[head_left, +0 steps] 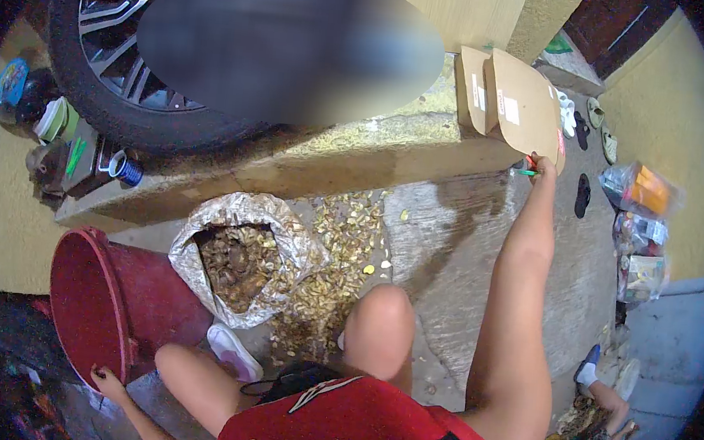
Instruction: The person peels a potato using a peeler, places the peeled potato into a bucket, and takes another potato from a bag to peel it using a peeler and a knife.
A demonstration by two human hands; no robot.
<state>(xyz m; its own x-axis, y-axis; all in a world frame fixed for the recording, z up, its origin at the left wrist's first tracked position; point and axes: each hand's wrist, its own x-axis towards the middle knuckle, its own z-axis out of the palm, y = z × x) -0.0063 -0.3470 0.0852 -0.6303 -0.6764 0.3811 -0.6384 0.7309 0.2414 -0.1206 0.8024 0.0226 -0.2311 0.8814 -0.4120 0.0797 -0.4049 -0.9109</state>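
Observation:
My left hand [108, 382] grips the lower rim of a large red plastic bucket [164, 292], which is tipped so its mouth faces left. My right arm is stretched far forward. At its end my right hand [543, 168] is closed on a small object with green and red parts [528, 169], beside a brown cardboard box; its kind is too small to make out. Between the bucket and my knees stands a dirty white sack [230, 316], its mouth rolled open over brown lumps and pale peelings [241, 265]. More peelings [341, 252] lie on the floor beside it.
A concrete ledge [290, 170] runs across the front, with a car wheel [103, 76] behind it. The cardboard box [527, 93] sits at its right end. Slippers [583, 197] and plastic-bagged goods [644, 189] line the right. Another person's foot [588, 367] shows at lower right.

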